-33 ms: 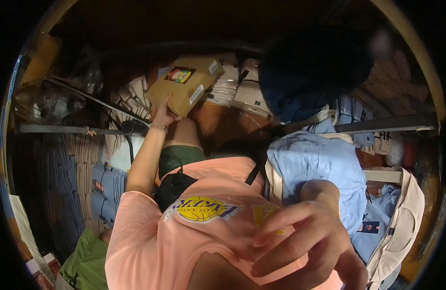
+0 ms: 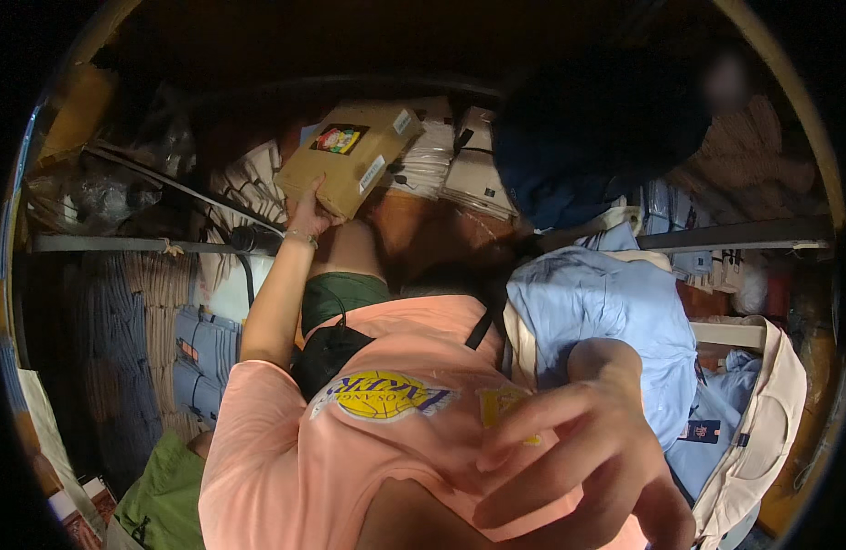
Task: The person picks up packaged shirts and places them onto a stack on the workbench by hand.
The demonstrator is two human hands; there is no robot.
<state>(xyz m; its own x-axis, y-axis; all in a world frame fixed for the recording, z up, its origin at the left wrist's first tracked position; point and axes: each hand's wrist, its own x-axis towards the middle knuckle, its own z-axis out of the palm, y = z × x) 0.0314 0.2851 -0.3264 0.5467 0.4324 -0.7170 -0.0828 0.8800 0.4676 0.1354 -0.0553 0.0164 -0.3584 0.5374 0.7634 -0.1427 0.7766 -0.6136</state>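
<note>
A brown cardboard box [image 2: 336, 188] with a colourful picture on top and white labels on its side is tilted at the upper left. My left hand [image 2: 311, 216], arm stretched forward, grips the box's near left corner. Close to the camera, my right hand [image 2: 579, 449] is raised before my pink shirt [image 2: 285, 440], its fingers bent but apart and nothing visible in them. Beside the right wrist lies a crumpled light blue garment [image 2: 597, 298]. A blue cloth with a dark hang tag [image 2: 701, 432] and a beige garment [image 2: 758, 440] are at the far right.
Folded blue and brown garments [image 2: 120, 339] are stacked at the left. Pale packaged garments [image 2: 428, 151] lie behind the box. Metal bars [image 2: 130, 244] cross on both sides. A person in dark clothing [image 2: 588, 147] is at the upper right. Green cloth [image 2: 166, 495] is at lower left.
</note>
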